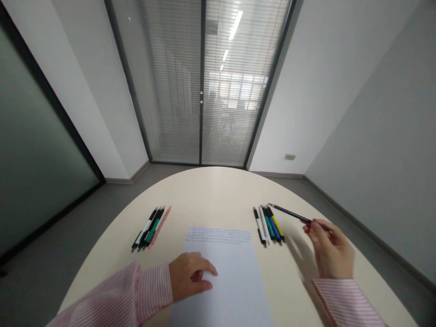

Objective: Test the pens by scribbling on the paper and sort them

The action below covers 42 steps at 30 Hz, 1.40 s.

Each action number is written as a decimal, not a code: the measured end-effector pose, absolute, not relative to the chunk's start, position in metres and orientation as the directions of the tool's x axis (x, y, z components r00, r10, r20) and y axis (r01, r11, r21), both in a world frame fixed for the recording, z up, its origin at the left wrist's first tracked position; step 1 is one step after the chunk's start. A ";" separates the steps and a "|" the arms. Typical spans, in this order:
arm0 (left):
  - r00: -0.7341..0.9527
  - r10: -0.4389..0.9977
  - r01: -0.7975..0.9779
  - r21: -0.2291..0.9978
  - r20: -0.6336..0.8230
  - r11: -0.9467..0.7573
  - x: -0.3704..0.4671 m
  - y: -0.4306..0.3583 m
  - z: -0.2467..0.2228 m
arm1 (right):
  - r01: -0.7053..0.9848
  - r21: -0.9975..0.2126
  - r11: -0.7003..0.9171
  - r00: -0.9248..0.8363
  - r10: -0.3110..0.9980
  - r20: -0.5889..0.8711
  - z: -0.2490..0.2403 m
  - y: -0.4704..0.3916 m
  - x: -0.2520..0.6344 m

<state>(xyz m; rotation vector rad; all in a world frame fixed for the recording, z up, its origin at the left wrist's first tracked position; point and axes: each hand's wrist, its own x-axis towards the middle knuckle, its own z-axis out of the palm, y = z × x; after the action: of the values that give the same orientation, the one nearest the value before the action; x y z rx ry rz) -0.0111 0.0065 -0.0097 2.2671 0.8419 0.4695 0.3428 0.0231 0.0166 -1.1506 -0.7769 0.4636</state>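
My left hand point(190, 274) rests on a white sheet of paper point(233, 281), with index finger and thumb stretched out apart and the other fingers curled under. Lines of handwriting run across the top of the sheet. At the right, my right hand point(332, 252) pinches a thin dark pencil point(289, 212) near one end, raised above the table. The pencil's far tip points left, over the top of a row of pens. In that row lie a black-and-white pen point(260, 227), a white one, a green pen point(270, 226), a blue pen point(274, 228) and a yellow pen point(277, 225).
On the left of the round cream table point(214, 195) lie several more pens, among them a green-and-black pen point(151, 230) and a pink pen point(160, 227). Beyond the table's far edge stand a glass partition point(231, 127) with blinds and white walls.
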 end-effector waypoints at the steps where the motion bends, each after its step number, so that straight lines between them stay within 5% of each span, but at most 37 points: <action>1: 0.728 0.678 0.438 0.694 0.099 -0.571 -0.011 0.007 -0.010 | 0.214 -0.936 0.281 0.672 0.653 0.349 0.010 0.024 0.348; 4: 0.729 0.677 0.432 0.699 0.101 -0.570 -0.011 0.007 -0.011 | 0.476 -0.879 0.042 0.666 0.635 0.391 -0.006 0.028 0.359; 8: 0.729 0.676 0.429 0.696 0.110 -0.576 -0.011 0.007 -0.012 | 0.619 -0.777 -0.112 0.601 0.705 0.377 -0.013 0.031 0.361; 15: 0.732 0.671 0.428 0.689 0.114 -0.584 -0.010 0.007 -0.012 | 0.815 -0.563 -0.138 0.398 0.839 0.370 -0.014 0.031 0.359; 22: 0.737 0.667 0.433 0.681 0.109 -0.590 -0.011 0.007 -0.013 | 0.875 -0.471 -0.108 0.325 0.853 0.408 -0.020 0.032 0.359; 33: 0.745 0.656 0.434 0.662 0.118 -0.611 -0.011 0.007 -0.012 | 0.911 -0.412 0.009 0.227 0.824 0.519 -0.004 0.022 0.339; 42: 0.751 0.648 0.460 0.602 0.130 -0.653 -0.009 0.003 -0.009 | 0.806 -0.236 0.543 -0.478 0.832 0.283 0.009 -0.041 0.204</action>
<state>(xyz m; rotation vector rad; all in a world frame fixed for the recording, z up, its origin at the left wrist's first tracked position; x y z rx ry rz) -0.0093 0.0030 -0.0086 2.3977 0.8318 0.4537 0.2044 -0.0412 0.0085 -1.3434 -2.4208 0.0994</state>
